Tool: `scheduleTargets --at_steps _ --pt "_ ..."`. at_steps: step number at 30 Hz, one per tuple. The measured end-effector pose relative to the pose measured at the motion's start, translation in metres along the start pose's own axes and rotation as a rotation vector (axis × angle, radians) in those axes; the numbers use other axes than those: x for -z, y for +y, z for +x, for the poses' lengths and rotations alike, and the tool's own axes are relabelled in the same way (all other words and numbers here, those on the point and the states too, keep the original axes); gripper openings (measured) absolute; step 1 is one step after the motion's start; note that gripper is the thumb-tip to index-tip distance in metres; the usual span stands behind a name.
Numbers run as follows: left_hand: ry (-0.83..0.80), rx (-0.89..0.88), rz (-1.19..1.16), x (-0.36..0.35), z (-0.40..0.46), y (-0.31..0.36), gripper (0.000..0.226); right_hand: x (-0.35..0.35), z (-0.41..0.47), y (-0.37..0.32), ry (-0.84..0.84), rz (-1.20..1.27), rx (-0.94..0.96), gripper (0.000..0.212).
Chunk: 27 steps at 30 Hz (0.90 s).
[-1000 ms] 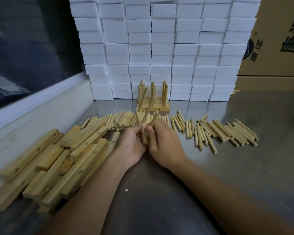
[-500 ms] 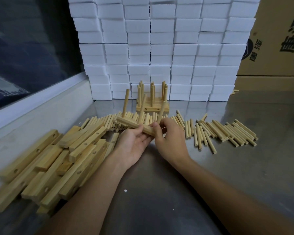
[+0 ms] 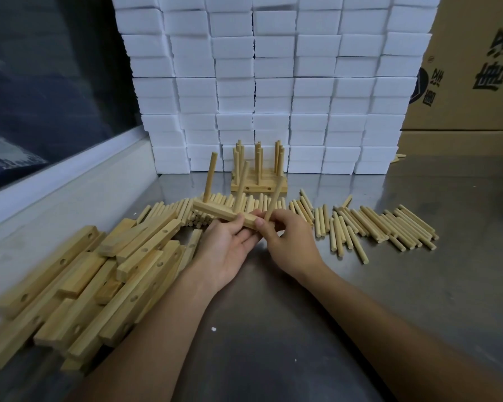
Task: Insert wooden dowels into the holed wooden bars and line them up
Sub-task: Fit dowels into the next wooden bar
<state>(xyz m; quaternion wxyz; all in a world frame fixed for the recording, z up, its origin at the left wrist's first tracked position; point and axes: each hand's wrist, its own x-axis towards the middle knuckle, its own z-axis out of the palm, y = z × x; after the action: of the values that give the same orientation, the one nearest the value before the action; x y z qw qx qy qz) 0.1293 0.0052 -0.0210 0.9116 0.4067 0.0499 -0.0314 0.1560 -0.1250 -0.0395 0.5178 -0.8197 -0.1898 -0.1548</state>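
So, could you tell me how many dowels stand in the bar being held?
3: one at the far left end, one mid-bar, one at the near end, pinched by the right hand.

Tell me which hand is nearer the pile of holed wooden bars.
Left. The left hand sits right beside the pile of holed wooden bars; the right hand lies farther off, beyond the left hand.

Bar held in left hand (image 3: 224, 214): pale bare wood, matt, smooth-sawn.
Dowel pinched by right hand (image 3: 274, 200): same light wood, unvarnished.
Bar pile left of left hand (image 3: 79, 285): raw wood, visible grain, drilled holes.
Loose dowels right of right hand (image 3: 372, 227): plain wood, matt.
Tabletop under both hands (image 3: 273, 329): brushed metal, dull sheen, faint reflections.
Blocks beyond hands (image 3: 273, 82): white foam-like, matt.
Box, far right (image 3: 476, 68): brown printed cardboard.
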Motion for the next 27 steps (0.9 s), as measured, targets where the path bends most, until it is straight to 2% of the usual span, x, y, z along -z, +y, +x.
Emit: scheduleTargets --at_steps 9,16,23,25,27 --pt "-0.007 -0.013 0.024 -0.004 0.002 -0.002 0.041 0.004 0.004 0.005 0.093 0.018 -0.035 0.017" --pt "-0.040 0.015 0.058 -0.003 0.006 -0.001 0.038 0.004 0.007 0.008 0.142 0.038 -0.059 0.020" --pt "0.007 0.009 0.045 -0.003 0.008 -0.002 0.040 0.024 0.019 0.008 0.186 -0.195 -0.006 0.015" --pt "0.021 0.008 0.035 -0.002 0.009 -0.002 0.033 0.032 0.029 0.011 0.208 -0.257 -0.046 0.017" --pt "0.024 0.011 0.030 -0.002 0.008 -0.002 0.020 0.038 0.043 0.014 0.215 -0.219 -0.083 0.015"
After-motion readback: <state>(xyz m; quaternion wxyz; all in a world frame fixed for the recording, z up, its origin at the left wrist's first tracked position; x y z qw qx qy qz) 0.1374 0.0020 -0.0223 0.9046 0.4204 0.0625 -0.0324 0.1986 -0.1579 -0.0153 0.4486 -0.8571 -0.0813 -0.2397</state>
